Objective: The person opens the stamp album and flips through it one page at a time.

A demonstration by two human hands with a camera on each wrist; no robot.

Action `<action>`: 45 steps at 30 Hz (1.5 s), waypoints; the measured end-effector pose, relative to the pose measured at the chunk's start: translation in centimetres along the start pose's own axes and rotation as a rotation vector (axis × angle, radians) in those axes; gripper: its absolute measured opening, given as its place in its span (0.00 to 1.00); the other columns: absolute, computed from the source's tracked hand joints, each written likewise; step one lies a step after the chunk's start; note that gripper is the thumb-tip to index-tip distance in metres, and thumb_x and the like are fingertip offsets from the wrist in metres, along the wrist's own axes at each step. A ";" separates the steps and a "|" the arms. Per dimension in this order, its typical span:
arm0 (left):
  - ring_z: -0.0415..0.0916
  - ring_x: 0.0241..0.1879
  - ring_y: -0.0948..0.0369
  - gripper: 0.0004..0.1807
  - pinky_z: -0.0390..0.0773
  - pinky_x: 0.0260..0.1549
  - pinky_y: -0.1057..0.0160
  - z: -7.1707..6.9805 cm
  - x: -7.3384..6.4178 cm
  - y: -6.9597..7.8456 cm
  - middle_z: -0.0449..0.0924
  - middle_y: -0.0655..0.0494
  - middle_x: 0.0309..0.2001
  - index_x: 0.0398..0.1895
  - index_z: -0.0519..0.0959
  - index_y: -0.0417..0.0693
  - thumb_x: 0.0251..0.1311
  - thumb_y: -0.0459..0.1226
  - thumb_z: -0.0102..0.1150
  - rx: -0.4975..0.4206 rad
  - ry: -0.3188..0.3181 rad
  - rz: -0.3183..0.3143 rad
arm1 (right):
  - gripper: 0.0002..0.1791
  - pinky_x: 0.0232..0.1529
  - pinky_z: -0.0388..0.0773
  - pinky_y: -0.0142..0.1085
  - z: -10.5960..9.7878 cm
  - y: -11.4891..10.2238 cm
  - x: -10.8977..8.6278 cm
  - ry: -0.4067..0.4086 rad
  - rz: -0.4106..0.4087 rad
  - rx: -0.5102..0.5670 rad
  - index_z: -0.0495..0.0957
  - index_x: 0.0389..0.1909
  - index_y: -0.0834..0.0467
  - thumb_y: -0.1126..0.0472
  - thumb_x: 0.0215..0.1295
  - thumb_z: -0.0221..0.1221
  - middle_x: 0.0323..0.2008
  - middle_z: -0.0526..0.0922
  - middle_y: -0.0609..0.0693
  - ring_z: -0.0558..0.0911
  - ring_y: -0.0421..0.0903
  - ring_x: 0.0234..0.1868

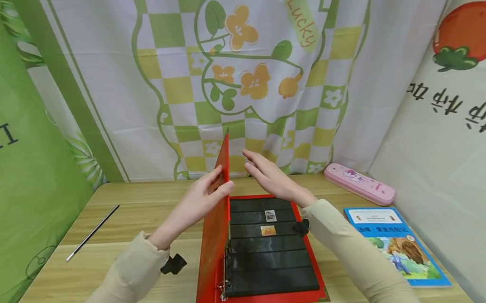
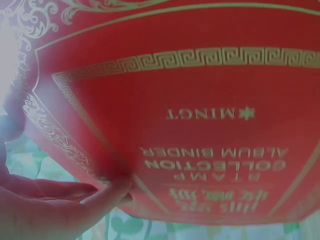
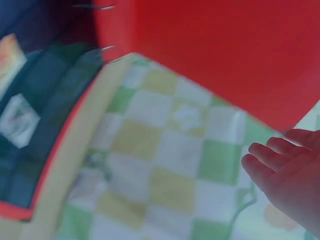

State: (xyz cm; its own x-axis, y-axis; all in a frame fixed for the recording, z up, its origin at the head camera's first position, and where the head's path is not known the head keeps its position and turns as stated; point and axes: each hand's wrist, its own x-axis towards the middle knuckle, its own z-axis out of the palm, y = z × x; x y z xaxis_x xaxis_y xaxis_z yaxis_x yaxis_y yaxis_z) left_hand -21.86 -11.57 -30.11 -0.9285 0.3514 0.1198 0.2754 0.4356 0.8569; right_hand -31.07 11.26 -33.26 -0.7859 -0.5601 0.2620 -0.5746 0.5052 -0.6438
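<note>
Left hand (image 1: 199,197) pinching the raised red cover (image 1: 214,256), right hand (image 1: 274,176) empty and fingers outstretched to its right, you worked at a stamp binder (image 1: 280,299) on the table (image 1: 140,212) — a slow, guided swing looked best, sparing the rings (image 1: 223,290) and keeping two stamps (image 1: 268,231) seated. Both sat toward the far end of the black page (image 1: 273,259) — at far right, a pink pencil case (image 1: 359,185) lay closed, contents hidden.

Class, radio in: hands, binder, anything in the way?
Left hand gripping raised cover; right hand open, touching nothing. Binder open, two stamps showing. No obstruction seen.
</note>
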 end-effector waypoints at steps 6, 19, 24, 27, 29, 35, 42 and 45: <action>0.69 0.69 0.44 0.33 0.70 0.67 0.44 -2.8 -1.9 -1.0 0.66 0.38 0.72 0.76 0.56 0.40 0.75 0.46 0.47 0.048 0.072 0.001 | 0.33 0.74 0.58 0.57 0.7 4.6 -4.0 -0.010 0.071 -0.085 0.51 0.77 0.61 0.48 0.80 0.40 0.77 0.57 0.60 0.59 0.59 0.77; 0.68 0.67 0.70 0.31 0.75 0.54 0.78 -9.4 -7.4 -5.1 0.60 0.46 0.76 0.77 0.59 0.47 0.76 0.48 0.44 0.020 0.158 0.005 | 0.40 0.74 0.55 0.63 3.5 11.5 -11.5 -0.241 0.209 -0.351 0.51 0.77 0.64 0.45 0.76 0.49 0.78 0.48 0.67 0.52 0.68 0.77; 0.71 0.53 0.88 0.29 0.75 0.47 0.82 -11.8 -9.3 -6.7 0.69 0.57 0.72 0.75 0.63 0.50 0.74 0.48 0.48 0.085 0.213 -0.036 | 0.43 0.75 0.56 0.60 4.3 12.4 -12.1 -0.316 0.273 -0.405 0.49 0.78 0.62 0.42 0.74 0.50 0.79 0.45 0.63 0.49 0.66 0.79; 0.74 0.51 0.86 0.29 0.76 0.46 0.81 -13.1 -10.4 -7.7 0.71 0.76 0.65 0.74 0.64 0.51 0.73 0.48 0.50 0.098 0.209 -0.076 | 0.43 0.75 0.57 0.58 4.5 12.5 -12.3 -0.330 0.286 -0.411 0.50 0.78 0.62 0.41 0.73 0.51 0.80 0.45 0.62 0.49 0.65 0.79; 0.75 0.50 0.86 0.30 0.76 0.45 0.81 -14.0 -11.0 -8.5 0.71 0.84 0.59 0.74 0.64 0.49 0.73 0.48 0.51 0.100 0.203 -0.104 | 0.43 0.74 0.57 0.58 4.6 12.4 -12.4 -0.333 0.290 -0.411 0.50 0.78 0.62 0.41 0.73 0.51 0.80 0.45 0.62 0.50 0.64 0.79; 0.76 0.47 0.87 0.32 0.77 0.42 0.81 -16.3 -12.9 -12.3 0.71 0.94 0.53 0.74 0.62 0.38 0.73 0.44 0.53 0.080 0.192 -0.176 | 0.44 0.74 0.59 0.57 4.5 12.2 -12.3 -0.336 0.295 -0.424 0.51 0.78 0.62 0.39 0.72 0.51 0.79 0.47 0.62 0.52 0.64 0.79; 0.76 0.43 0.85 0.34 0.79 0.39 0.75 -17.5 -14.3 -17.0 0.71 0.93 0.48 0.72 0.60 0.30 0.71 0.42 0.55 0.124 0.130 -0.279 | 0.45 0.74 0.59 0.56 4.3 12.6 -12.6 -0.336 0.303 -0.446 0.51 0.78 0.61 0.38 0.71 0.51 0.79 0.47 0.61 0.53 0.62 0.79; 0.75 0.42 0.86 0.34 0.80 0.39 0.73 -17.3 -14.5 -18.7 0.80 0.70 0.56 0.70 0.61 0.26 0.70 0.40 0.56 0.190 0.095 -0.304 | 0.45 0.74 0.59 0.57 4.1 12.9 -12.8 -0.338 0.309 -0.442 0.51 0.78 0.61 0.37 0.71 0.51 0.79 0.47 0.61 0.53 0.63 0.79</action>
State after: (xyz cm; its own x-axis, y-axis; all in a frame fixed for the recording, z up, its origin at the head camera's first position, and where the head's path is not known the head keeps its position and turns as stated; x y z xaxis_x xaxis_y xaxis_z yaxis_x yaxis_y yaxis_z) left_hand -17.81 -39.13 -39.19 -0.9915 0.1080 -0.0723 0.0167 0.6577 0.7531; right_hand -27.51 22.26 -47.81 -0.8565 -0.4850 -0.1763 -0.4298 0.8595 -0.2767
